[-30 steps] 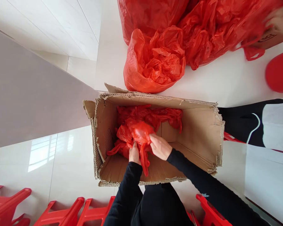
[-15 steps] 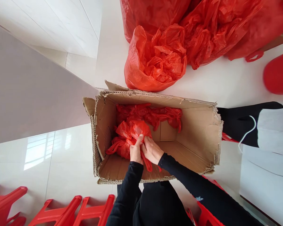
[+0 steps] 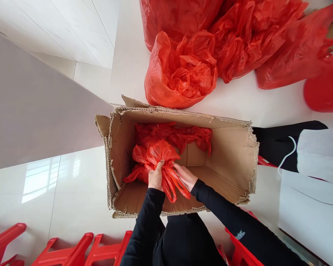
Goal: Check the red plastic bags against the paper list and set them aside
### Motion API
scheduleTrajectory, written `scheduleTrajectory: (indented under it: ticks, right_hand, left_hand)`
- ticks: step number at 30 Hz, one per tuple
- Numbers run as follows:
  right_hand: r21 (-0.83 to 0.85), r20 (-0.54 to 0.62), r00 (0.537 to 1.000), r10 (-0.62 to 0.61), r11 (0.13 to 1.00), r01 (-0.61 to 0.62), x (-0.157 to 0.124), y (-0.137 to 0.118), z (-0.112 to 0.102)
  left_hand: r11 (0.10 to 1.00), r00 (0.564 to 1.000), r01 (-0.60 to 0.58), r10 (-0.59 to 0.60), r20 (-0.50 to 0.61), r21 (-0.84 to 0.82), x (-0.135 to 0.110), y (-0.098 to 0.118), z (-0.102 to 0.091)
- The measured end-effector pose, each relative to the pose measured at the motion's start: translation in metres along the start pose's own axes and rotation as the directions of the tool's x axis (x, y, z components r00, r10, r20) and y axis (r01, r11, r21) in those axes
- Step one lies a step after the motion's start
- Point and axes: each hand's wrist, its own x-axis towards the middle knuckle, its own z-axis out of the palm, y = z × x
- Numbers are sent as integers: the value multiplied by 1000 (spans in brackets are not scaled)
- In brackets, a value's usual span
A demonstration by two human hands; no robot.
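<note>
On my feed I make out long black sleeves, the left sleeve and the right sleeve both snug, with cuffs that end at the wrists. The left hand and right hand are bare. I can see a small pale marking on the right sleeve, too blurred for me to read. The lower clothing is plain black too.

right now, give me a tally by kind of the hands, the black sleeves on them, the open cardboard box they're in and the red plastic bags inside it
Hands, left hand and right hand: 2
Black sleeves: 2
Open cardboard box: 1
Red plastic bags: too overlapped to count
Total without bags: 5
</note>
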Motion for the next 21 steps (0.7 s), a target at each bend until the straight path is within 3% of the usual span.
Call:
scheduleTrajectory:
  ticks: [4,8,13,15,17,19,21]
  right_hand:
    - [-20,-3,997,-83,996,83,13,-4,10]
    - [-178,-69,975,-213,964,198,13,-13,14]
    - [-345,-76,942,-326,895,282,9,-20,10]
    - [-382,-57,947,-317,883,273,17,-23,-5]
    - [-428,-124,951,-282,880,205,33,-27,-33]
    - [-481,-290,925,-245,873,80,53,-33,-70]
    - [-529,-458,862,-218,846,-68,70,-40,-106]
  left_hand:
    - [998,997,12,-16,70,65,-3,1,-3]
    - [991,988,34,-52,142,126,1,4,-1]
    - [965,949,192,-229,217,180,5,13,-1]
    - [941,930,267,-308,201,208,5,19,-5]
    - [915,915,326,-368,164,236,3,24,-12]
    - [903,910,352,-391,136,246,-1,26,-18]
    - [906,913,347,-385,133,242,-8,24,-22]
